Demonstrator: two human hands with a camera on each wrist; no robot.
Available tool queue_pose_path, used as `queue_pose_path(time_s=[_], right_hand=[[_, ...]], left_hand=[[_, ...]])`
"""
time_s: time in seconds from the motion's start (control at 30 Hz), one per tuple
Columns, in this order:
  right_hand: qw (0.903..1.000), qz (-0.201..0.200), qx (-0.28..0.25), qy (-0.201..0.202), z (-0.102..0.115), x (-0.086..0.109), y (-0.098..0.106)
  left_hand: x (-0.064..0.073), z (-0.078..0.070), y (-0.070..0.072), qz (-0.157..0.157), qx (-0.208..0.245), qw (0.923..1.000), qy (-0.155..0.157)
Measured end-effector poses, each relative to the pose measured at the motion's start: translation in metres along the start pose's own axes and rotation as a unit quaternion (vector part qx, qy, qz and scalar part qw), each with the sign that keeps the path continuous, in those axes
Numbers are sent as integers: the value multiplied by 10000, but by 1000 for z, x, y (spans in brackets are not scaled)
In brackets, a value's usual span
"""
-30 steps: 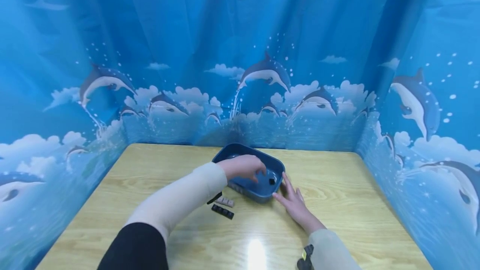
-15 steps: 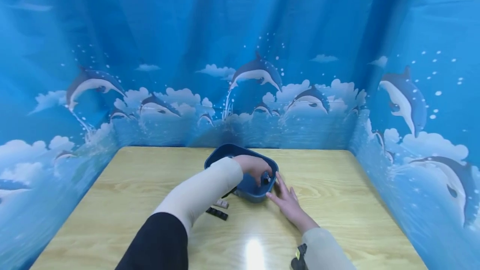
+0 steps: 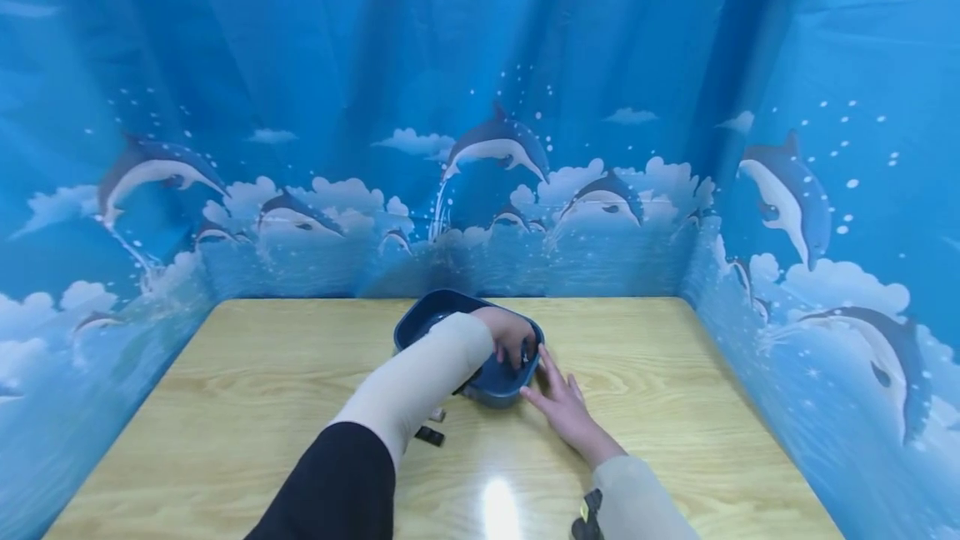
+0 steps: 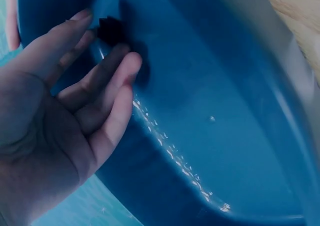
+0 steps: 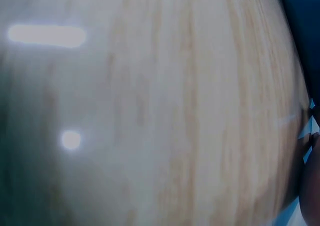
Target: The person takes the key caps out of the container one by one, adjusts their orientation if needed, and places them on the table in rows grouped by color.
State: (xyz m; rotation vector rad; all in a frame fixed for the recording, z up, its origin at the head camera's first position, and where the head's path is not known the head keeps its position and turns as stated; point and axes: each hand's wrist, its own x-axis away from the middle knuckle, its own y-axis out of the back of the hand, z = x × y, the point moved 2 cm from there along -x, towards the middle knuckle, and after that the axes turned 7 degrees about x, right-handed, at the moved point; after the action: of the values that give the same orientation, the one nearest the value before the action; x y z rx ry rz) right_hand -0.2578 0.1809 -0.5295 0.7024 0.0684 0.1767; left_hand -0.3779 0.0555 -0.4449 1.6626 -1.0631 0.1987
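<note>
My left hand (image 3: 510,330) reaches down into a dark blue plastic basin (image 3: 408,323), near its right end. In the left wrist view, the thumb and index fingertips are right at a small black block (image 4: 110,30); whether they pinch it I cannot tell. The other fingers of that left hand (image 4: 45,131) are bent loosely, with nothing in the palm. Outside the basin's right corner, my right hand (image 3: 566,415) lies with its fingers spread and fairly straight, thumb and index tips at the basin wall. In the right wrist view, only a sliver of it shows at the edge.
On the wooden table (image 3: 300,373), a black segmented strip (image 3: 430,436) and a light one (image 3: 437,415) lie left of the basin, partly hidden by my left sleeve. A blue dolphin-print curtain (image 3: 360,232) stands along the back and both sides.
My left hand has moved right and lower in the basin, its fingers now at the black block. The left sleeve covers more of the two strips. The right hand stays at the basin's corner.
</note>
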Motion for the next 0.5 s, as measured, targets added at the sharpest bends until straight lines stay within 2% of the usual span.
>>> queue_pose_path(time_s=[0.33,0.5], right_hand=[[10000,47,-15,70,0,0,-1],[9999,31,107,55,-1,0,2]], left_hand=[[-11,4,-2,50,116,9999,60],[-9,3,4,-111,119,9995,-259]])
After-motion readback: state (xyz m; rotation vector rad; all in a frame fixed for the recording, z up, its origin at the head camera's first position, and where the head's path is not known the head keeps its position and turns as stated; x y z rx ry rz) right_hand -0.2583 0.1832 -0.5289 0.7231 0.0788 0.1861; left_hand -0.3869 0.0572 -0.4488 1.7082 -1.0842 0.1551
